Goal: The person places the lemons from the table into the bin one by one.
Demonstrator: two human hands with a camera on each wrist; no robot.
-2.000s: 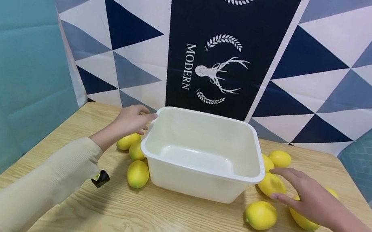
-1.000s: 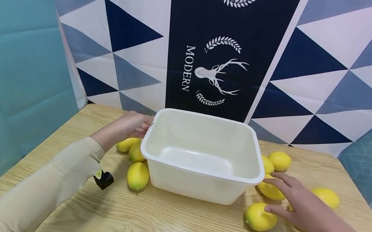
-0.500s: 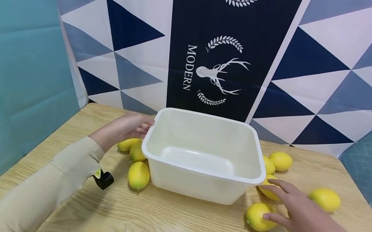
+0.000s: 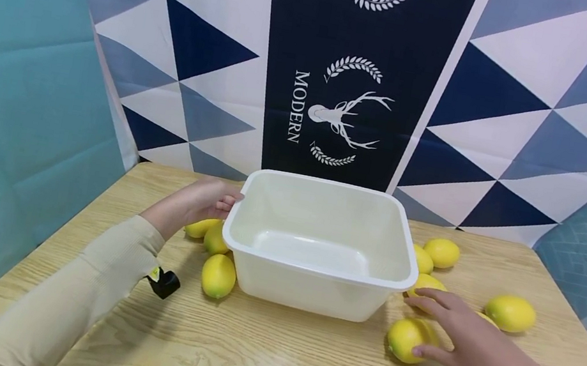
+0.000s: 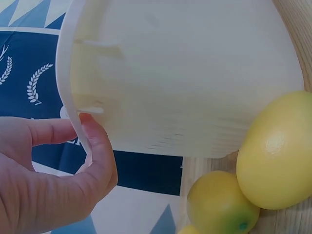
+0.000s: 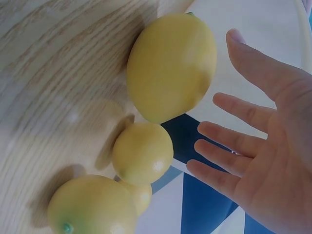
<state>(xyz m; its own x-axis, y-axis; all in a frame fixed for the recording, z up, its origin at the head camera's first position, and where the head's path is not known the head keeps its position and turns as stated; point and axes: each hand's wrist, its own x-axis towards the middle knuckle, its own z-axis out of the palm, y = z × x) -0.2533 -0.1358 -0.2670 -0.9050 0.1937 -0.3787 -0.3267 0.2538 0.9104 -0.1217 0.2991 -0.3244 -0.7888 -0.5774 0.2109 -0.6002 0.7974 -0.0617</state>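
Observation:
A white plastic basin point(image 4: 304, 292) stands on the wooden table, and nothing lies inside it. My left hand point(image 4: 203, 201) pinches its left rim between thumb and fingers, as the left wrist view shows on the rim point(image 5: 63, 73). Over the right side hovers my right hand point(image 4: 482, 344), fingers spread and extended. Its thumb overlaps the nearest lemon point(image 4: 404, 339) in the head view. In the right wrist view the palm point(image 6: 278, 146) faces that large lemon point(image 6: 170, 68), with a gap between them.
Left of the basin sit several lemons, the nearest one point(image 4: 218, 276) close to its wall. More lemons lie to the right: one behind the fingers point(image 4: 426, 286), one at the back point(image 4: 441, 253), one farther right point(image 4: 510, 313). A patterned cloth point(image 4: 349, 56) hangs behind the table.
My left fingers have lowered and taken hold of the basin's rim. My right hand has moved slightly nearer and downward, over the closest lemon, leaving the far-right lemon in view.

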